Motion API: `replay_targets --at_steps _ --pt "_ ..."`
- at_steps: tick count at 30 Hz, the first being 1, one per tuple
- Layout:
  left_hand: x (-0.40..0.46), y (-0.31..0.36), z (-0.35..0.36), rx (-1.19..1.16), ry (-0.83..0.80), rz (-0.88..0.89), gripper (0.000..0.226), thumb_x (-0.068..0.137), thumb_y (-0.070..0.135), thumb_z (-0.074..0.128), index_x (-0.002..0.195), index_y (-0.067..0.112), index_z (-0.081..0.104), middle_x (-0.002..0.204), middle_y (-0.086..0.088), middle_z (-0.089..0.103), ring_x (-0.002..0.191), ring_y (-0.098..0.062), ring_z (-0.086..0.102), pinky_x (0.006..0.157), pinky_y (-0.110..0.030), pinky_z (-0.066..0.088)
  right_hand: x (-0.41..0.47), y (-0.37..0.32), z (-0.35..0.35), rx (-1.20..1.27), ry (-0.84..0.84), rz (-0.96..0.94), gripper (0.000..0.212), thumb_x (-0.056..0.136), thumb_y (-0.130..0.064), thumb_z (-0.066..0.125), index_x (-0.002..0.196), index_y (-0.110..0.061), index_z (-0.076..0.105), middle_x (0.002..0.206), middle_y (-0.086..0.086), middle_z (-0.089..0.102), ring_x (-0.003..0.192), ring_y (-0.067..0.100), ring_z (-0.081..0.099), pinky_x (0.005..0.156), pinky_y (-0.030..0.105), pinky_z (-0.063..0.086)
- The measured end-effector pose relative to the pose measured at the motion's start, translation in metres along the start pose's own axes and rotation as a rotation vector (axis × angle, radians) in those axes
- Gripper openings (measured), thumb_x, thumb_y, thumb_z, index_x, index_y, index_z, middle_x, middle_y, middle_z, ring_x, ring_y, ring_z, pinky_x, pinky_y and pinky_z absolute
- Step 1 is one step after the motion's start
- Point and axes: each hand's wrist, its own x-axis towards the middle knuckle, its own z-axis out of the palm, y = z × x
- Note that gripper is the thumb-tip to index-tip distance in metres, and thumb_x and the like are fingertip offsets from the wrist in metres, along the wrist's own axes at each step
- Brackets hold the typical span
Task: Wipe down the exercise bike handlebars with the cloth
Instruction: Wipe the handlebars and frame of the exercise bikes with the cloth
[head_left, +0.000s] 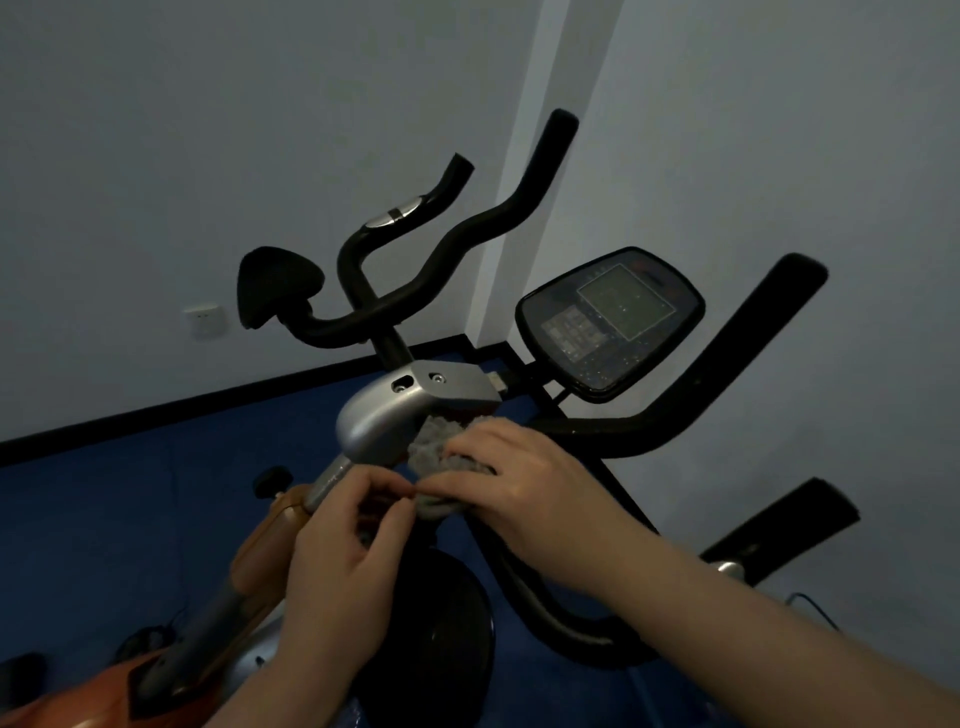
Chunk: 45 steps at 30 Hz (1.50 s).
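A crumpled grey cloth (435, 451) sits bunched just below the silver clamp housing (395, 415) of the exercise bike. My right hand (519, 483) covers and grips it from the right, fingers curled over it. My left hand (348, 535) pinches the cloth's lower left edge between thumb and fingers. The black handlebars (457, 234) curve up and away behind the clamp, with a second bar (727, 358) rising at the right. A padded rest (275, 283) sits at the bar's left end. Both hands are below the bars, not touching them.
The console display (610, 322) is mounted right of the clamp. The orange bike frame (260, 551) runs down to the lower left over a blue floor (130, 519). A black disc (441, 639) lies under my hands. A wall socket (205, 319) is on the grey wall.
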Motion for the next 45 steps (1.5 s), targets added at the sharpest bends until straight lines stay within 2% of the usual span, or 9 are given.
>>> replay_targets --at_steps 4,9,16,22,26,30,35,40,45 --pt "0.005 0.005 -0.003 0.040 -0.030 0.005 0.016 0.086 0.019 0.061 0.087 0.035 0.063 0.087 0.014 0.066 0.080 -0.005 0.064 0.069 -0.029 0.052 -0.019 0.030 -0.033 -0.087 0.079 0.132 0.023 0.075 0.000 0.072 0.097 -0.008 0.073 0.096 0.017 0.066 0.083 0.032 0.059 0.068 0.039 0.051" --pt "0.026 0.036 0.010 0.059 -0.147 0.093 0.011 0.087 0.036 0.053 0.092 0.039 0.062 0.090 0.017 0.066 0.081 -0.005 0.065 0.070 -0.030 0.056 -0.034 0.042 -0.050 -0.090 0.250 0.408 0.020 0.080 -0.008 0.070 0.099 -0.014 0.073 0.091 0.010 0.062 0.086 0.027 0.053 0.071 0.035 0.045" --pt "0.045 0.055 0.046 0.126 -0.288 0.145 0.019 0.083 0.040 0.051 0.100 0.039 0.060 0.094 0.018 0.065 0.089 0.002 0.061 0.081 -0.036 0.054 -0.051 0.040 -0.051 -0.133 0.258 0.496 0.015 0.081 -0.016 0.069 0.095 -0.011 0.074 0.083 0.012 0.059 0.077 0.027 0.052 0.062 0.036 0.047" --pt "0.061 0.069 0.081 0.159 -0.334 0.219 0.017 0.088 0.034 0.051 0.102 0.039 0.059 0.096 0.020 0.062 0.089 0.006 0.056 0.080 -0.029 0.050 -0.051 0.056 -0.072 -0.198 0.360 0.564 0.013 0.080 -0.009 0.071 0.093 -0.010 0.075 0.085 0.011 0.058 0.080 0.025 0.050 0.065 0.035 0.046" --pt "0.066 0.065 0.094 0.189 -0.365 0.224 0.014 0.090 0.032 0.051 0.101 0.036 0.059 0.095 0.019 0.061 0.088 0.004 0.056 0.079 -0.030 0.049 -0.060 0.059 -0.073 -0.155 0.217 0.530 0.020 0.082 -0.016 0.069 0.102 -0.016 0.073 0.089 0.009 0.059 0.082 0.024 0.051 0.066 0.036 0.047" --pt "0.066 0.053 0.095 0.276 -0.389 0.235 0.011 0.089 0.038 0.050 0.097 0.043 0.056 0.089 0.021 0.060 0.084 0.004 0.054 0.071 -0.024 0.044 -0.068 0.075 -0.100 -0.363 0.176 0.571 0.029 0.074 -0.007 0.076 0.102 -0.016 0.074 0.088 0.013 0.061 0.082 0.029 0.054 0.064 0.037 0.046" --pt "0.065 0.052 0.095 0.308 -0.409 0.266 0.013 0.087 0.042 0.045 0.094 0.045 0.055 0.086 0.023 0.058 0.089 0.011 0.049 0.066 -0.012 0.035 -0.054 0.076 -0.149 -0.395 0.614 0.554 0.019 0.084 -0.015 0.063 0.101 -0.017 0.073 0.088 0.009 0.057 0.084 0.025 0.050 0.068 0.031 0.041" --pt "0.065 0.052 0.095 0.288 -0.421 0.275 0.013 0.089 0.035 0.049 0.096 0.041 0.059 0.088 0.022 0.059 0.090 0.006 0.052 0.070 -0.015 0.037 -0.050 0.092 -0.151 -0.215 0.548 0.801 0.029 0.090 -0.021 0.060 0.118 -0.021 0.065 0.094 0.000 0.047 0.093 0.018 0.049 0.077 0.020 0.033" --pt "0.066 0.050 0.096 0.285 -0.413 0.295 0.015 0.089 0.036 0.049 0.099 0.038 0.060 0.087 0.022 0.057 0.090 0.007 0.050 0.071 -0.012 0.036 -0.098 0.094 -0.139 -0.163 0.487 1.006 0.019 0.087 -0.018 0.063 0.102 -0.021 0.073 0.087 0.007 0.058 0.087 0.026 0.058 0.068 0.025 0.034"
